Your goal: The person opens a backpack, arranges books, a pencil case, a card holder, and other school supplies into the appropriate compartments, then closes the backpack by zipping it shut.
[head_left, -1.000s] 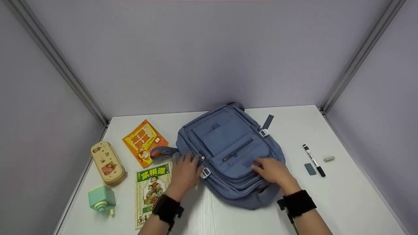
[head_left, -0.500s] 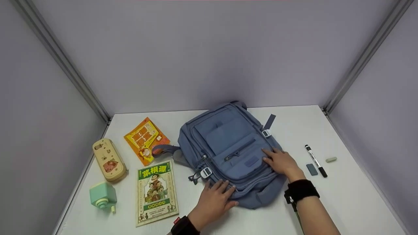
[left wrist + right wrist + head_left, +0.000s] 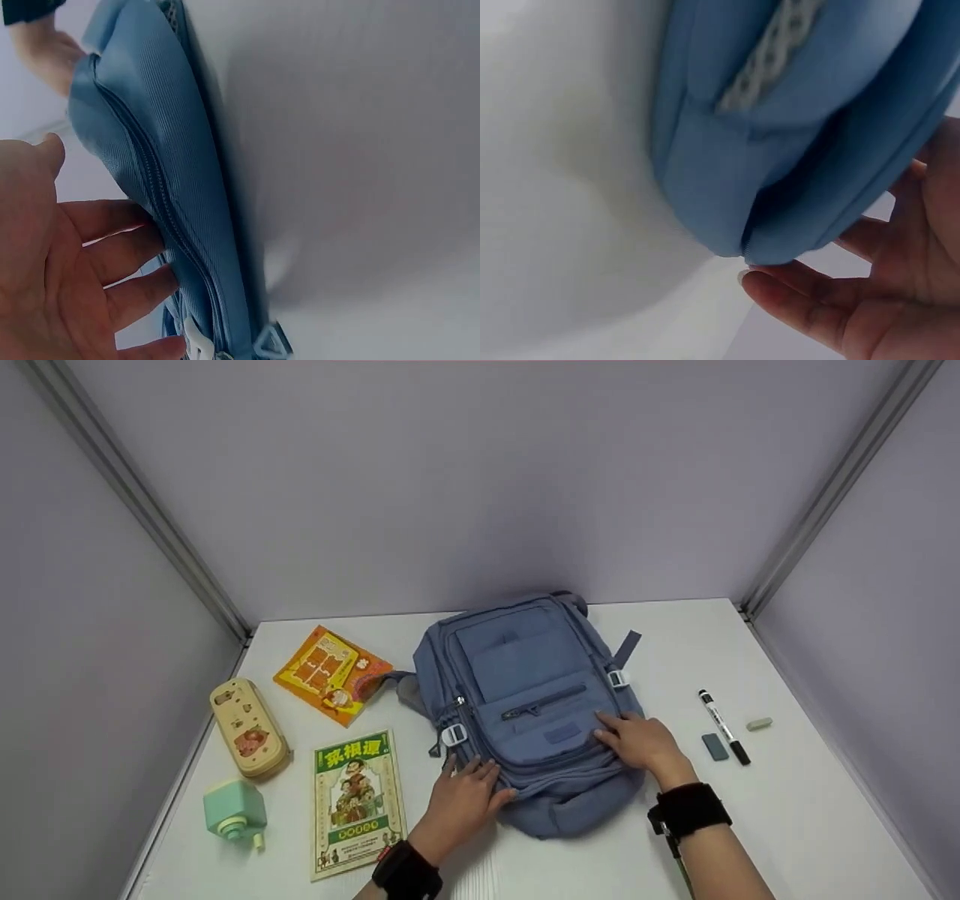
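White bench [image 3: 570,874] with a blue bag [image 3: 532,664] just right of its middle, flat on its back, front pocket up. Top points at the back wall and the base points at the person. Long axis goes mostly front to back, far end leaning a bit left. There's a small patch low on the front, can't read it.

The book [image 3: 358,802] is left of the bag, right way up for the person, yellow Chinese title on green. First two characters look like 菜根, not sure of the third. Orange packet [image 3: 319,667] behind it, print too small to read, bag strap overlapping one corner. Cream case [image 3: 250,731] with cartoon pics by the left edge.

As for hands: left hand [image 3: 461,799] has its fingers spread, tips on the bag's lower left side. Right hand [image 3: 641,741] is loosely bent, thumb and index apart, touching the lower right front. Both just rest there.

Mint gadget [image 3: 236,810] near left, then marker [image 3: 724,727] on the right (tiny unreadable print), grey-blue eraser [image 3: 715,747] beside it, pale green stub [image 3: 759,724].
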`<move>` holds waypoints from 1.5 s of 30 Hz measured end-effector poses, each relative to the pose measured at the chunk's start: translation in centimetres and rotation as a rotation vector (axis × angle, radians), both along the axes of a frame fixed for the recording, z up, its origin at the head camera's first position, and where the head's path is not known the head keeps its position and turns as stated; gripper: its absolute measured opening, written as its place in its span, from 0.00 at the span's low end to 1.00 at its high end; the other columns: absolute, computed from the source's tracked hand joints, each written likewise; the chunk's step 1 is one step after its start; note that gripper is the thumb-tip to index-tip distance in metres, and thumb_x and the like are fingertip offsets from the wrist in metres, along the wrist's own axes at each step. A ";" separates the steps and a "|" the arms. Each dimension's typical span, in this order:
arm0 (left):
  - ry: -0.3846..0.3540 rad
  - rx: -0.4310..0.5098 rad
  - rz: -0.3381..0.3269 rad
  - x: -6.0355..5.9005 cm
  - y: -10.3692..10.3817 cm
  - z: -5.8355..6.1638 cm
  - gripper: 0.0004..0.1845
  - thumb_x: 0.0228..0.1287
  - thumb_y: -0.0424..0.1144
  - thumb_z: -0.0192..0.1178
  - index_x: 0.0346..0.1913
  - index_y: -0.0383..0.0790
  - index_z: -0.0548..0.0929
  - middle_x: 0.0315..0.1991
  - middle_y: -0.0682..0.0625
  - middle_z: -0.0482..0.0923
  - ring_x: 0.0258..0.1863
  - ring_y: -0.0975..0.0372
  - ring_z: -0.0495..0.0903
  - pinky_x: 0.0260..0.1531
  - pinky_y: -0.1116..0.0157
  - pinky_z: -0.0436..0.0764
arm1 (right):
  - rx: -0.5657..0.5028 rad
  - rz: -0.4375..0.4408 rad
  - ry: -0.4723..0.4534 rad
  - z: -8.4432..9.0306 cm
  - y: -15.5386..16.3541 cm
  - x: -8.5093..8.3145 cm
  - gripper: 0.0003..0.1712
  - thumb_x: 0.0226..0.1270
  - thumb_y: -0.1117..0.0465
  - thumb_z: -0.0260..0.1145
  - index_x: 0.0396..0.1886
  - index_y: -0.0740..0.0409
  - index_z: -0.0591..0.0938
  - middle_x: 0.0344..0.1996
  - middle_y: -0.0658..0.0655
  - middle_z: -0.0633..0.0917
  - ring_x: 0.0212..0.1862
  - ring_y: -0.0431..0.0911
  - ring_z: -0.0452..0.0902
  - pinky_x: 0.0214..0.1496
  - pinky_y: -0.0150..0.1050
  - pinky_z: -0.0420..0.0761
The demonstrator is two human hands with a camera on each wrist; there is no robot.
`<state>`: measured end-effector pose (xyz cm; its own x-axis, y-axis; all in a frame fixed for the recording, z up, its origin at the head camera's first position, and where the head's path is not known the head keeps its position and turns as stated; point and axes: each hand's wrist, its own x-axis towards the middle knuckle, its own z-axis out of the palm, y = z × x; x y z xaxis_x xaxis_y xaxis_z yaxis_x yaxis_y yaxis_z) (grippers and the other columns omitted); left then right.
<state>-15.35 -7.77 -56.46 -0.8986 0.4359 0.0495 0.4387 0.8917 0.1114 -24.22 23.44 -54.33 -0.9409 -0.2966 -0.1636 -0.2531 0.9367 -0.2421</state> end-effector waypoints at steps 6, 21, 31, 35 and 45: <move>-0.032 0.035 0.067 -1.3 -1.7 0.0 0.37 0.73 0.65 0.38 0.61 0.39 0.80 0.60 0.49 0.78 0.64 0.53 0.72 0.64 0.44 0.63 | 0.010 0.026 -0.009 0.1 -0.8 0.8 0.29 0.75 0.44 0.54 0.69 0.52 0.73 0.59 0.74 0.75 0.56 0.72 0.72 0.55 0.63 0.72; -0.017 0.181 0.088 -3.5 -4.7 -0.5 0.32 0.76 0.59 0.42 0.65 0.37 0.76 0.64 0.45 0.73 0.68 0.47 0.66 0.63 0.40 0.60 | 0.055 0.052 0.073 -0.1 -2.9 1.4 0.33 0.70 0.41 0.59 0.68 0.53 0.75 0.51 0.71 0.79 0.45 0.68 0.77 0.47 0.59 0.76; -0.078 0.188 0.107 -4.2 -5.2 -0.9 0.33 0.77 0.59 0.38 0.69 0.37 0.71 0.68 0.44 0.68 0.71 0.45 0.59 0.67 0.42 0.55 | 0.098 0.018 0.047 -0.2 -4.0 1.2 0.33 0.73 0.40 0.56 0.71 0.52 0.72 0.59 0.69 0.77 0.56 0.67 0.75 0.53 0.59 0.75; -0.091 0.185 0.117 -4.5 -5.4 -0.8 0.33 0.78 0.58 0.38 0.69 0.36 0.71 0.69 0.44 0.68 0.71 0.44 0.59 0.67 0.41 0.55 | 0.096 0.016 0.055 -0.7 -4.4 0.8 0.33 0.74 0.41 0.54 0.72 0.53 0.70 0.60 0.69 0.76 0.59 0.67 0.72 0.57 0.59 0.72; 0.028 0.356 0.119 -5.5 -6.0 -0.7 0.24 0.75 0.51 0.51 0.59 0.35 0.81 0.60 0.42 0.77 0.60 0.44 0.74 0.59 0.46 0.69 | 0.078 -0.045 0.149 0.2 -5.1 0.5 0.34 0.70 0.40 0.59 0.71 0.48 0.72 0.64 0.68 0.72 0.59 0.71 0.68 0.50 0.63 0.74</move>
<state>-20.88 -13.73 -57.16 -0.9381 0.2794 0.2046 0.3415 0.8445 0.4126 -23.69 18.29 -54.14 -0.9684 -0.2458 -0.0424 -0.2385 0.9622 -0.1312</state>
